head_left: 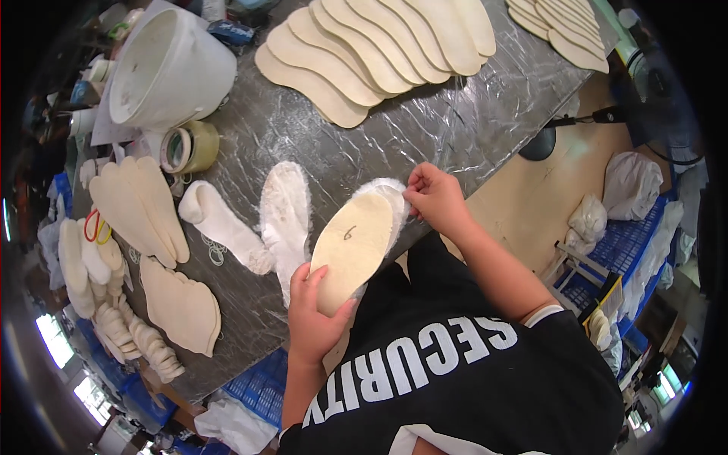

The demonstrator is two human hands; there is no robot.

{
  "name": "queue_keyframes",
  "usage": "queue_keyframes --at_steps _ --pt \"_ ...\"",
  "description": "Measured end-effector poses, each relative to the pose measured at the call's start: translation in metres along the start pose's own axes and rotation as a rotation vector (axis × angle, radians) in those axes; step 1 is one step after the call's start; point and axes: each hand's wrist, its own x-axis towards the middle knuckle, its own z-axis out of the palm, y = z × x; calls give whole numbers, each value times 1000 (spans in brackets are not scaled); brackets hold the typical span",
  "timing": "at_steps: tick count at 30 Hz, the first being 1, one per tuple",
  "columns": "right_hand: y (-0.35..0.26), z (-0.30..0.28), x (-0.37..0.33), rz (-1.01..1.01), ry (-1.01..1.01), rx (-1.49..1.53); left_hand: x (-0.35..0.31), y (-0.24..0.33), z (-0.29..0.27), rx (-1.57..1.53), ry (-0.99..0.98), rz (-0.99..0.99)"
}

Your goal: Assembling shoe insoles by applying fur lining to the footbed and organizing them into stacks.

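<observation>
My left hand (318, 315) grips the heel end of a cream insole (355, 239) with a handwritten mark on it, thumb and fingers closed around its lower edge. Behind that piece, a fluffy white insole lining (397, 199) shows along the top and right side. My right hand (438, 199) pinches the lining's upper right edge between thumb and fingertips. Just left of these lie two more fleecy white insoles: one stretched out (284, 208), the other curled at its far end (221, 227).
Overlapping cream insoles (364, 57) fan across the far side of the dark table (303, 144), with another fan (569, 38) at far right. Leftward are a white bucket (178, 72), tape rolls (182, 148), insole piles (140, 205) and rubber bands (215, 252). Blue crates (622, 235) stand at right.
</observation>
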Motion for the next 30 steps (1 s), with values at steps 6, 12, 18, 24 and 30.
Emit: queue_keyframes --at_steps 6,12,18,24,30 --pt "-6 -3 7 53 -96 31 13 16 14 139 -25 15" --pt "-7 -8 8 36 -108 32 15 22 18 182 -19 3" --pt "-6 -9 10 10 -130 39 16 25 20 209 -39 2" --pt "-9 -9 8 -10 -117 53 19 25 19 262 -42 25" --pt "-8 -10 7 8 -116 63 23 26 20 297 -57 32"
